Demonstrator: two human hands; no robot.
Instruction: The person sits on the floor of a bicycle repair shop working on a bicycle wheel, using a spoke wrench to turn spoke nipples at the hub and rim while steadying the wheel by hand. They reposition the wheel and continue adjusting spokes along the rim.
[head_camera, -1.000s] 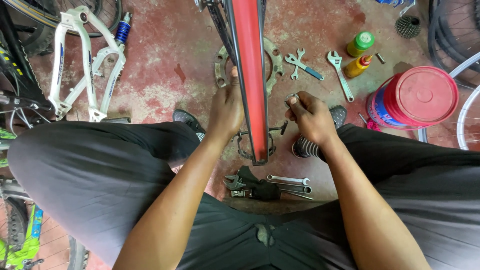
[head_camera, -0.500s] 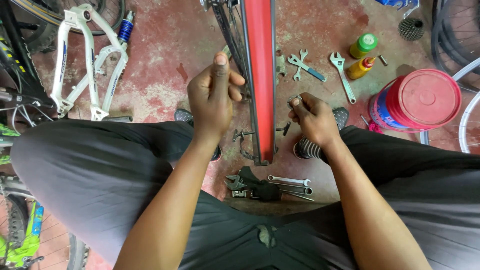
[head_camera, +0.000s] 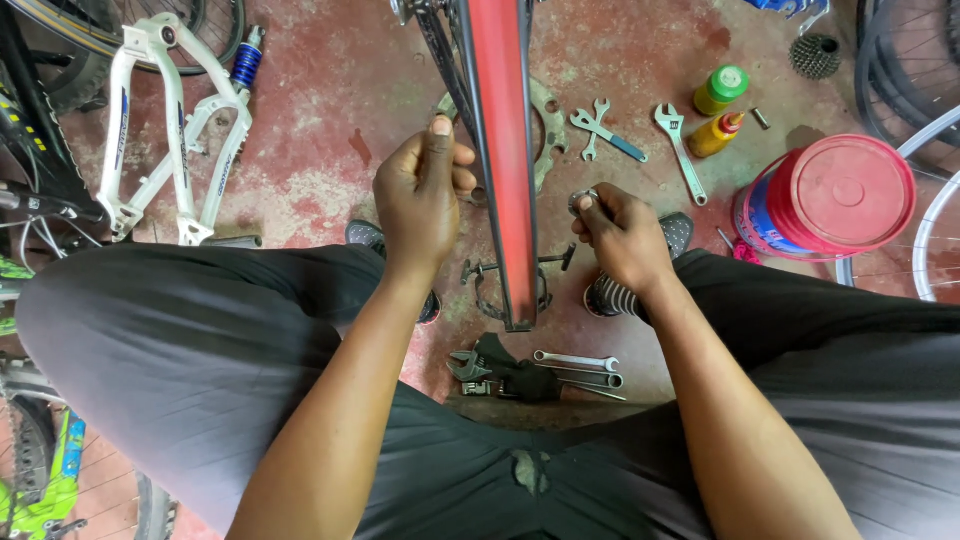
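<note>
Left hand (head_camera: 420, 195) curled at red frame tube (head_camera: 503, 150) (contact hidden); right hand (head_camera: 625, 238) pinching small metal part (head_camera: 581, 197)

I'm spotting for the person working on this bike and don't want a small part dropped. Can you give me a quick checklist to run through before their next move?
1. Left hand steadying the red frame tube: ok, it is closed against the tube's left side.
2. Right hand gripping the small metal part: ok, pinched at the fingertips.
3. What that part is: cannot tell, too small.
4. Tools within reach: ok, wrenches lie on the floor between the knees.
5. Red bucket lid closed: ok.
6. Both bottles upright: not ok, they lie on their sides.
</note>
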